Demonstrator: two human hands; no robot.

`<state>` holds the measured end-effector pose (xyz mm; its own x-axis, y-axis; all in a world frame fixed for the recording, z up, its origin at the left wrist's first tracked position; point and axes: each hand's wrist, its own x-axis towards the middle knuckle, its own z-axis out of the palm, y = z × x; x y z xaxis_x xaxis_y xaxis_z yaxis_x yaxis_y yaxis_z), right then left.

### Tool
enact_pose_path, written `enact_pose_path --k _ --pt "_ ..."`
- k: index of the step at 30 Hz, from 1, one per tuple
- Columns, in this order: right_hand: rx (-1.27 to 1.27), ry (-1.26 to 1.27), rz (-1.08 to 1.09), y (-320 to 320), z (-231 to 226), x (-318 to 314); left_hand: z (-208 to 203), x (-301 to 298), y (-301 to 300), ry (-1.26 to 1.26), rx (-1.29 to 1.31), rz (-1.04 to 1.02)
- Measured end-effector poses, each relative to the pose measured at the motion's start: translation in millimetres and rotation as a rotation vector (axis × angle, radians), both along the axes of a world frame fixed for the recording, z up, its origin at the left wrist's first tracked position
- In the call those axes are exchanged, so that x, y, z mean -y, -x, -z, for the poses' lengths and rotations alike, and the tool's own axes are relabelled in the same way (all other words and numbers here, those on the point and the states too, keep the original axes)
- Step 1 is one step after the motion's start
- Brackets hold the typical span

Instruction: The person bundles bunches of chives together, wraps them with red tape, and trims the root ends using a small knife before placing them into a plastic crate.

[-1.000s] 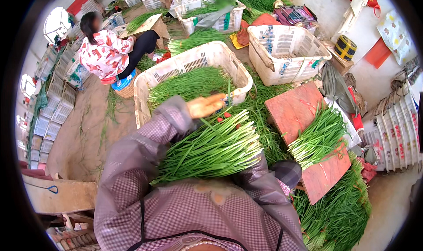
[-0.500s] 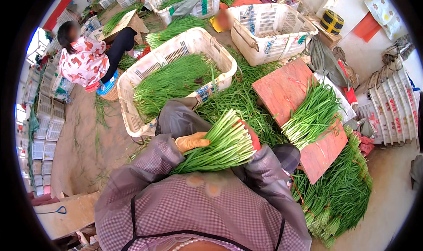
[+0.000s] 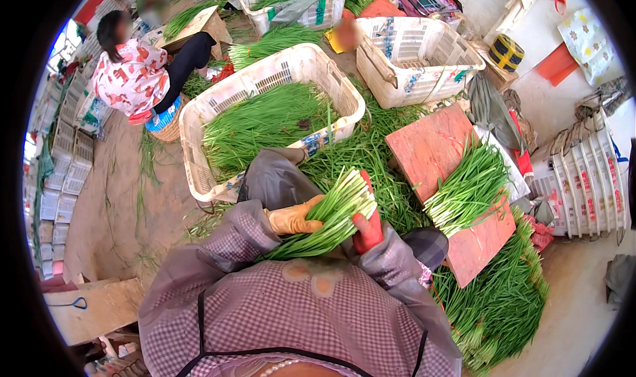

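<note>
Bundle of green stalks (image 3: 334, 208) just before the torso, at centre; left hand (image 3: 295, 218), tan-gloved, closed round its left side; leafy ends partly hidden by hand and sleeve; right hand (image 3: 368, 233), red-gloved, thumb and fingers spread wide against the pale ends, palm hidden; farther, white crate (image 3: 265, 68) holding more stalks; far left, seated person (image 3: 131, 79), hands hard to make out.

A lone head-worn fisheye faces forward and steeply down; the checked smock (image 3: 265, 311) sits close below; the floor (image 3: 91, 241) spreads beyond.
</note>
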<state>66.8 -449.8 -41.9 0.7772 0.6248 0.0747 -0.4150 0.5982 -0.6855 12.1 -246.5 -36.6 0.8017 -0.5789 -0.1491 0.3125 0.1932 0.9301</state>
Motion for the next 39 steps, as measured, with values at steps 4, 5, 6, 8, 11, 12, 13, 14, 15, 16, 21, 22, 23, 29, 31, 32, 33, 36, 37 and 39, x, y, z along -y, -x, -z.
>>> enact_pose_path --k 4,5,6,8,11,12,13,14,15,16,21,22,23,29,31,32,33,36,37,39 --pt "-0.015 0.005 0.025 -10 -6 -21 -2 0 7 0.019 0.062 -0.068" --pt "-0.053 0.051 0.015 -10 -9 -23 -6 -3 5 -0.011 0.065 -0.045" --pt "-0.090 0.096 0.004 -11 -12 -24 -11 -7 3 -0.043 0.067 -0.025" --pt "-0.136 0.140 0.023 -10 -17 -28 -20 -16 -1 -0.107 0.071 0.018" --pt "-0.137 0.187 0.047 -10 -18 -29 -28 -28 -3 -0.209 0.106 -0.117" --pt "-0.134 0.187 0.064 -10 -18 -29 -42 -31 -6 -0.121 0.061 -0.152" --pt "-0.131 0.183 0.077 -10 -20 -32 -54 -35 -9 -0.036 0.017 -0.189" --pt "-0.127 0.178 0.092 -10 -22 -34 -55 -39 -12 0.026 0.019 -0.257" --pt "-0.125 0.173 0.102 -9 -24 -38 -56 -40 -15 0.105 -0.018 -0.272" --pt "-0.121 0.174 0.114 -8 -27 -41 -57 -37 -18 0.070 -0.009 -0.306" --pt "-0.094 0.235 0.146 -9 -29 -49 -50 -9 -26 0.072 0.090 -0.582" --pt "-0.084 0.208 0.138 -10 -31 -50 -52 -8 -24 0.146 0.022 -0.601" --pt "-0.075 0.181 0.130 -9 -32 -50 -53 -7 -23 0.219 -0.047 -0.619" --pt "-0.158 0.120 0.127 -8 -21 -52 -23 -6 -11 0.038 0.107 -0.697" --pt "-0.194 0.050 0.113 -9 -23 -56 -17 -1 -11 -0.036 0.240 -0.684" --pt "-0.216 0.015 0.091 -11 -23 -58 -15 0 -12 -0.046 0.245 -0.669" --pt "-0.234 -0.021 0.068 -12 -24 -59 -14 1 -14 -0.056 0.254 -0.656" --pt "-0.324 0.049 0.036 -21 -14 -53 -15 3 -12 0.099 0.248 -0.656" --pt "-0.340 0.055 0.023 -24 -16 -51 -20 3 -12 0.147 0.244 -0.651" --pt "-0.356 0.076 0.082 -29 -20 -49 -26 0 -16 0.163 0.273 -0.865"
